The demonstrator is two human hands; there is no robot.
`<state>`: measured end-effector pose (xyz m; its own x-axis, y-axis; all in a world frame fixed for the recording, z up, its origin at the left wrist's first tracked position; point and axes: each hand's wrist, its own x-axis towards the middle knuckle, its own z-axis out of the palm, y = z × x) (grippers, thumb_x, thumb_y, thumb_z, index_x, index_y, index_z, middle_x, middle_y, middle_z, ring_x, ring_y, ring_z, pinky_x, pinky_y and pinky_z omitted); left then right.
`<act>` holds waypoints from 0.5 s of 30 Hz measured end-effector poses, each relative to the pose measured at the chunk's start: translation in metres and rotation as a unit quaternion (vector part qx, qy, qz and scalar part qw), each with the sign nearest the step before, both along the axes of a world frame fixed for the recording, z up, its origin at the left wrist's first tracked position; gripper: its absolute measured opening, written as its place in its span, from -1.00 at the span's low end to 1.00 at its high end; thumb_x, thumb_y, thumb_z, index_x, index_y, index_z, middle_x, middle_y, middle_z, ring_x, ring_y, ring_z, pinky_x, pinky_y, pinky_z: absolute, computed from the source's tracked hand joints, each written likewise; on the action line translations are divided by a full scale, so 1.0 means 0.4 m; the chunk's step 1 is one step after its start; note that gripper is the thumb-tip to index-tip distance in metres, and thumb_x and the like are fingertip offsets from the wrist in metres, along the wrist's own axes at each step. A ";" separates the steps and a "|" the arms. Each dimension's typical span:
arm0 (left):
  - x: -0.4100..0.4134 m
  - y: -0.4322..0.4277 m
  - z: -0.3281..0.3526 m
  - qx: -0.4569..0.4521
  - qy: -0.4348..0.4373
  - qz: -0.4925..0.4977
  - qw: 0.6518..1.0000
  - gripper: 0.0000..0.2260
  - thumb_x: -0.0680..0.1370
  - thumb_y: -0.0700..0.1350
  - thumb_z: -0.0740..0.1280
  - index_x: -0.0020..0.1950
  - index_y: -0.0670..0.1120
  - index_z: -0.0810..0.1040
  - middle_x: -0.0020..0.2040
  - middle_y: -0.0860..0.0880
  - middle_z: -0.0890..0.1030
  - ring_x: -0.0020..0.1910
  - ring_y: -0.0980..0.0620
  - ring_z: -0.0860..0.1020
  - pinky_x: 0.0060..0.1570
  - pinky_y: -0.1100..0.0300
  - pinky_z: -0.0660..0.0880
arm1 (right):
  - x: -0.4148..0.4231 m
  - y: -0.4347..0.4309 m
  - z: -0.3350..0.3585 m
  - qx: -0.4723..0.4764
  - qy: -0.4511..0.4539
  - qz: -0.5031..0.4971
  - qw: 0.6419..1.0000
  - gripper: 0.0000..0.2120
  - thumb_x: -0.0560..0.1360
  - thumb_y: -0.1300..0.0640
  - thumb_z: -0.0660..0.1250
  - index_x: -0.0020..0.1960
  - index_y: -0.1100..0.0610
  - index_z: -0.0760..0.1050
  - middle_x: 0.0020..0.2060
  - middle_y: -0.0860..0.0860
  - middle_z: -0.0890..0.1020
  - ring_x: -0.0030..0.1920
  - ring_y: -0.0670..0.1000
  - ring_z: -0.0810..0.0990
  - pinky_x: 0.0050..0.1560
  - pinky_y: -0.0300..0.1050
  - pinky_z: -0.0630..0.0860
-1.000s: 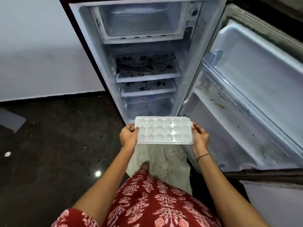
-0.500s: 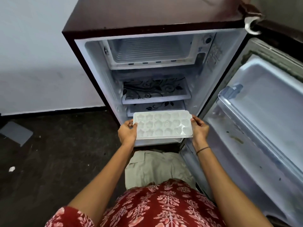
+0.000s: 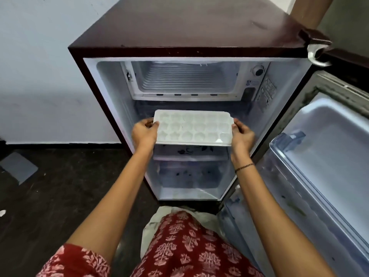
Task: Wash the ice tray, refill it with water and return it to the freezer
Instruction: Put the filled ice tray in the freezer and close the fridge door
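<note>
Head view: white moulded plastic tray [image 3: 193, 127], rectangular, held level before open fridge [image 3: 185, 47], below ribbed freezer box [image 3: 187, 79]. Left hand [image 3: 144, 132] and right hand [image 3: 242, 134] fingers grasp its short ends.

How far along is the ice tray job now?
Done: the fridge door is open; the ice tray looks clean, water hard to confirm. In hand: left hand and right hand hold it level below the freezer compartment. Left: slide it in, shut the door.
</note>
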<state>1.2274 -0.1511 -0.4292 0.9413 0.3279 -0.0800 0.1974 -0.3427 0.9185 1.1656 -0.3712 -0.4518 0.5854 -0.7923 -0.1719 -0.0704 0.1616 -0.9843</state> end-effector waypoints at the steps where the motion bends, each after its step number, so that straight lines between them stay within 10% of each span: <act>1: 0.028 -0.005 0.010 0.006 -0.011 -0.007 1.000 -0.75 0.52 -0.11 0.37 0.18 -0.14 0.60 0.07 -0.07 0.65 -0.01 0.04 0.57 -0.06 0.28 0.43 | 0.022 -0.005 0.009 0.002 -0.002 0.002 1.000 -0.77 0.53 0.29 0.30 0.17 0.23 0.57 0.10 0.12 0.64 0.09 0.02 0.60 0.22 -0.07 0.51; 15: 0.357 -0.036 0.042 0.025 -0.071 -0.014 0.997 -0.81 0.41 -0.15 0.45 -0.01 -0.17 0.67 0.02 -0.16 0.68 0.05 -0.09 0.62 0.09 0.11 0.55 | 0.291 -0.074 0.074 -0.099 -0.047 0.064 0.992 -0.78 0.52 0.30 0.28 0.14 0.25 0.57 0.10 0.20 0.63 -0.04 -0.03 0.52 0.16 -0.07 0.49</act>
<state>1.3703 -0.1654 -0.4123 0.9511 0.3006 0.0705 0.0557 -0.3916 0.9184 1.2821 -0.4008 -0.4222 0.6888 -0.7239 0.0390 0.0150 -0.0395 -0.9991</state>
